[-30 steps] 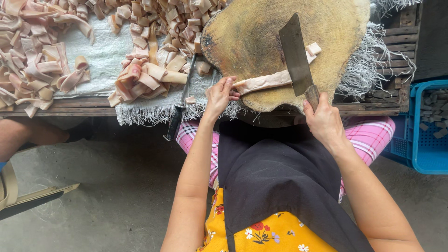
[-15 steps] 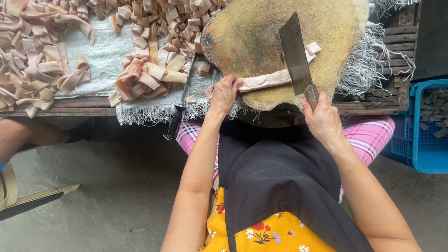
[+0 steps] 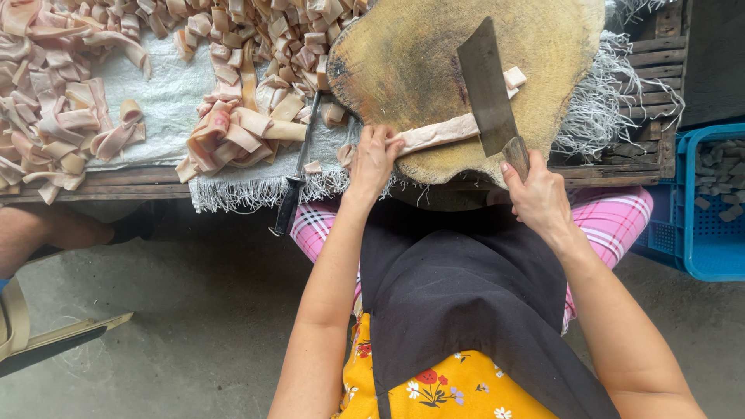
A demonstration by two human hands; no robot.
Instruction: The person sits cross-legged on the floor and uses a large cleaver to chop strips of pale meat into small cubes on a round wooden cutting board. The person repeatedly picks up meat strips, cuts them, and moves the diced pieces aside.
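A round wooden chopping block (image 3: 403,62) lies on a low slatted table. Across its near part stretches a long pale strip of pork skin (image 3: 442,132). My left hand (image 3: 374,159) pins the strip's left end at the block's near edge. My right hand (image 3: 535,194) grips the wooden handle of a cleaver (image 3: 486,85), whose broad blade rests across the strip near its right end. A cut piece (image 3: 514,77) sits just right of the blade.
Piles of cut skin strips (image 3: 240,116) cover a white woven sheet (image 3: 163,93) left of the block. A dark knife (image 3: 293,186) hangs over the table edge. A blue crate (image 3: 718,256) stands at right. Another person's leg (image 3: 46,233) shows at left.
My left hand has shifted slightly along the strip's left end. The cleaver stays across the strip with little visible movement.
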